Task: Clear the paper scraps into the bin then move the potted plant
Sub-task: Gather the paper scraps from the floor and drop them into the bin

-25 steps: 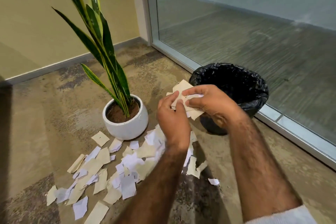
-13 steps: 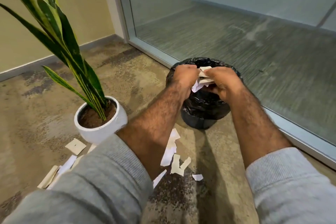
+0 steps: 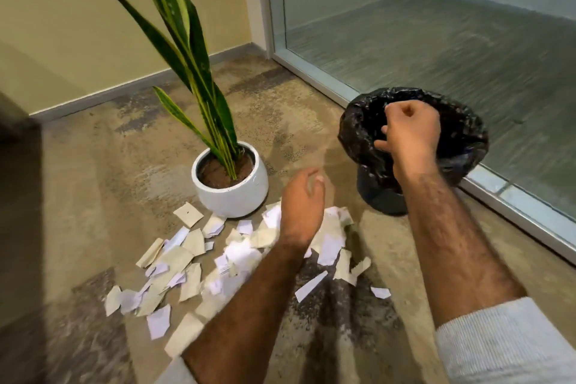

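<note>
Several white and beige paper scraps (image 3: 187, 262) lie spread on the floor in front of the potted plant (image 3: 232, 187), a white round pot with tall green leaves. My left hand (image 3: 304, 199) hovers over the scraps with empty, loosely spread fingers. A bin lined with a black bag (image 3: 461, 146) stands to the right by the glass wall. My right hand (image 3: 411, 131) is over the bin's mouth, fingers curled, with no paper showing in it.
A glass wall with a metal frame (image 3: 514, 206) runs behind the bin. A beige wall with a grey skirting (image 3: 93, 97) closes the back left. A dark object (image 3: 15, 227) fills the left edge. The floor is mottled carpet.
Both hands held a bundle of scraps over the bin; that bundle is gone from them now. My left hand has swung back left over the pile, and the right stays over the bin.
</note>
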A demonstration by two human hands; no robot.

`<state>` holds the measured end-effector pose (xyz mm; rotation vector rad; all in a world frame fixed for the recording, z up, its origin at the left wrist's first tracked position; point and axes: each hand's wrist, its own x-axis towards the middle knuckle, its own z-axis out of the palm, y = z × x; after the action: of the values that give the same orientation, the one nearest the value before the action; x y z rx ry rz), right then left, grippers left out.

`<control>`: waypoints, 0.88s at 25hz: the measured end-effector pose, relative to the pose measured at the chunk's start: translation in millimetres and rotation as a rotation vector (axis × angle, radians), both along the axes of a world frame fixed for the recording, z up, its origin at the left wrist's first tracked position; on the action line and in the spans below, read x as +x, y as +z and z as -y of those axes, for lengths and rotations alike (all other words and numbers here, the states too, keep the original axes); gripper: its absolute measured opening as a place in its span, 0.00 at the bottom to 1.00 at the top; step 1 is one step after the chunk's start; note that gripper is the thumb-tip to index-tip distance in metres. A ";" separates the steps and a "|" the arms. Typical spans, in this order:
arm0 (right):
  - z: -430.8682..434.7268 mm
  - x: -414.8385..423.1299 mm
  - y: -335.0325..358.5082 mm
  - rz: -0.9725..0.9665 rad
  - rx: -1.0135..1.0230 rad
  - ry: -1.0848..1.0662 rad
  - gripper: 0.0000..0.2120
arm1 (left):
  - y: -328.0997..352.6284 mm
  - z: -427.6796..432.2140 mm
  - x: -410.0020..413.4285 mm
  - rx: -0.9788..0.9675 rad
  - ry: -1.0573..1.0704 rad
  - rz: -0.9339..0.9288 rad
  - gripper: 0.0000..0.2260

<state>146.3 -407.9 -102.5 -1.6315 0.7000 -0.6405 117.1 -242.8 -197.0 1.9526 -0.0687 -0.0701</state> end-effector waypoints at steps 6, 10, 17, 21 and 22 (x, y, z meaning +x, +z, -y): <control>-140.3 -21.3 -119.6 -0.260 -0.206 0.510 0.10 | -147.2 -146.4 -124.8 0.435 0.594 -0.268 0.25; -131.6 -98.6 -221.4 -0.538 -0.418 0.223 0.17 | -171.4 -199.2 -168.7 0.594 0.788 -0.485 0.30; -127.2 -153.8 -260.5 -0.917 -0.505 0.296 0.29 | -173.4 -145.8 -155.0 0.534 0.531 -0.388 0.27; -149.5 -155.9 -254.4 -0.557 -0.528 0.312 0.20 | -161.8 -123.9 -158.8 0.454 0.501 -0.275 0.24; -140.3 -153.5 -255.6 -0.616 -0.531 0.197 0.20 | -160.1 -123.2 -161.9 0.480 0.545 -0.325 0.25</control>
<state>-7.1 -267.6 -358.2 -2.4033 0.8315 -0.1682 -44.8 -119.6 -357.1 2.3412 0.7522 -0.0436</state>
